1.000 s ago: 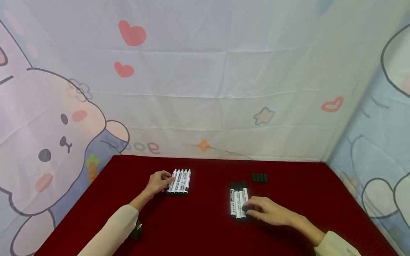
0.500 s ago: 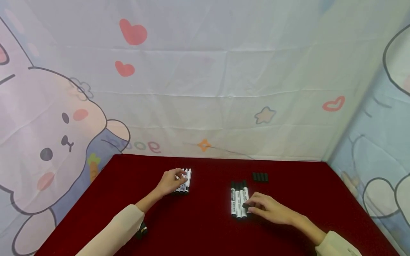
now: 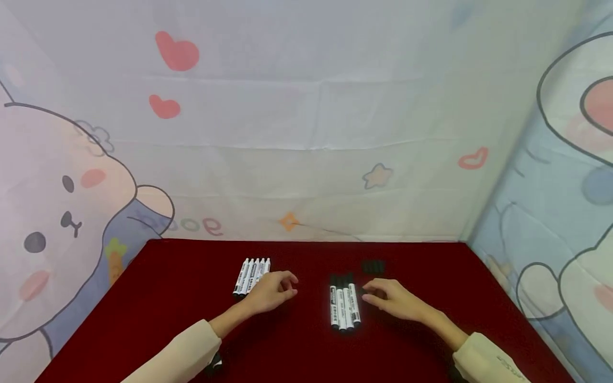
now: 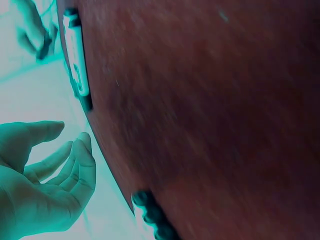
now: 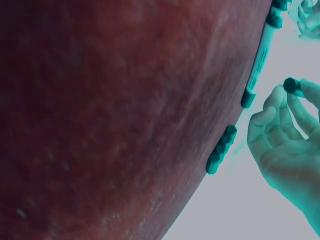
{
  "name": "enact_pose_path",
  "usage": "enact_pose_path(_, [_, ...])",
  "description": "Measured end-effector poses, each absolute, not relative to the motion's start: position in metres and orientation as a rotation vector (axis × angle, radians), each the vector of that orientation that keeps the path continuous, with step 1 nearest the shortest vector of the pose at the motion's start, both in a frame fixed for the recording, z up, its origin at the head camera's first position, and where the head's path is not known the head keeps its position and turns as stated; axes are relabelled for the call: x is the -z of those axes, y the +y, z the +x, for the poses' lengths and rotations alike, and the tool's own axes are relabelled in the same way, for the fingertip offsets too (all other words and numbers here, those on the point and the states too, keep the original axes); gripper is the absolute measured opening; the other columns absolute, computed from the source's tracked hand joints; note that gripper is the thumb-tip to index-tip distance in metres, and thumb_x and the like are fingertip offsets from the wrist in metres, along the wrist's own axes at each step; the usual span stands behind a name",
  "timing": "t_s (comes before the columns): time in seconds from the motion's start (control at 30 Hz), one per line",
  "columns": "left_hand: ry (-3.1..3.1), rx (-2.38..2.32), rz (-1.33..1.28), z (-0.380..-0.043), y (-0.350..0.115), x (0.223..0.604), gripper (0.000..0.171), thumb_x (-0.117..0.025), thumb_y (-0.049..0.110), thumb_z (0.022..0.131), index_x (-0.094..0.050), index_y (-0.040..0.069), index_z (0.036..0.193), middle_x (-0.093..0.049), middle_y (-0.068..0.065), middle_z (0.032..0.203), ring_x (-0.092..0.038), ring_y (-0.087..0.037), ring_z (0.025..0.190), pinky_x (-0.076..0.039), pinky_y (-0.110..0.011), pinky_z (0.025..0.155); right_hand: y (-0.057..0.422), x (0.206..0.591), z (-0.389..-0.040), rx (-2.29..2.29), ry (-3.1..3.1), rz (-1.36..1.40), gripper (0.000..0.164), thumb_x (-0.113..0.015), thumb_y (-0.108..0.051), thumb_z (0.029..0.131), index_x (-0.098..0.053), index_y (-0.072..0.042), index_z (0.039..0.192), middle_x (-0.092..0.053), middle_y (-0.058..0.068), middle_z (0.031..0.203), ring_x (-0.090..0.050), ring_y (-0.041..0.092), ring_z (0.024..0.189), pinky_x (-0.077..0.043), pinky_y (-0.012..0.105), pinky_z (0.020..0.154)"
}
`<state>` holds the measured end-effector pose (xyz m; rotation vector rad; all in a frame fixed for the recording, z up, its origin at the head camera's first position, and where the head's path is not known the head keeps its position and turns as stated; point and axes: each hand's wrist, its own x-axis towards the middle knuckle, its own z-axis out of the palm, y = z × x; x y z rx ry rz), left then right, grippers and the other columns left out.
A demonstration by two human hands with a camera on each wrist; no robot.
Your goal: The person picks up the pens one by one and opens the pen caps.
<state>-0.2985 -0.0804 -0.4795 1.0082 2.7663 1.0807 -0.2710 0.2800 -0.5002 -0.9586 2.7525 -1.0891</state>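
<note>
My left hand (image 3: pixel 272 291) hovers with loosely bent fingers over the right side of a row of white markers (image 3: pixel 246 277) whose pale tips point away from me. In the left wrist view its thumb and fingertips (image 4: pixel 85 145) stand apart with nothing between them. Between thumb and finger my right hand (image 3: pixel 395 299) pinches a black marker cap (image 5: pixel 294 87), clearest in the right wrist view. Just left of that hand lie several white markers (image 3: pixel 341 308) side by side, black caps on their far ends.
A short row of loose black caps (image 3: pixel 373 267) lies beyond my right hand. The red tabletop (image 3: pixel 287 346) ends at a printed cloth backdrop (image 3: pixel 268 186). A small dark object (image 3: pixel 215 363) shows beside my left sleeve.
My left hand has moved right across the uncapped markers, uncovering their left side. The right hand has drawn slightly back from the capped markers, still pinching the cap. The head view has shifted.
</note>
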Motion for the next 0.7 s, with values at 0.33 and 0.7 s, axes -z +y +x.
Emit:
enact_pose_path(0.33, [2.629,-1.046,1.063,-0.286,-0.044,0.491,0.036,-0.069,0.011,0.095,-0.061,-0.008,0.124,-0.072,-0.013,0.092,-0.063,-0.011,0.071,-0.049,-0.021,0.065,0.293,0.5,-0.307,1.276,2.881,-0.614,0.038,-0.059,-0.018,0.104,-0.06,0.012,0.128,-0.072,0.022,0.101,-0.062,0.012,0.067,-0.051,0.023,0.06])
enact_pose_path(0.7, [2.579,-1.061,1.051,-0.282,-0.015,0.498,0.036,-0.069,0.014,0.096,-0.06,-0.007,0.125,-0.073,-0.016,0.09,-0.055,-0.003,0.065,-0.046,-0.018,0.061,0.31,0.499,-0.327,1.32,2.812,-0.228,0.048,-0.053,-0.02,0.107,-0.049,0.017,0.138,-0.071,0.029,0.11,-0.067,0.013,0.072,-0.055,0.026,0.059])
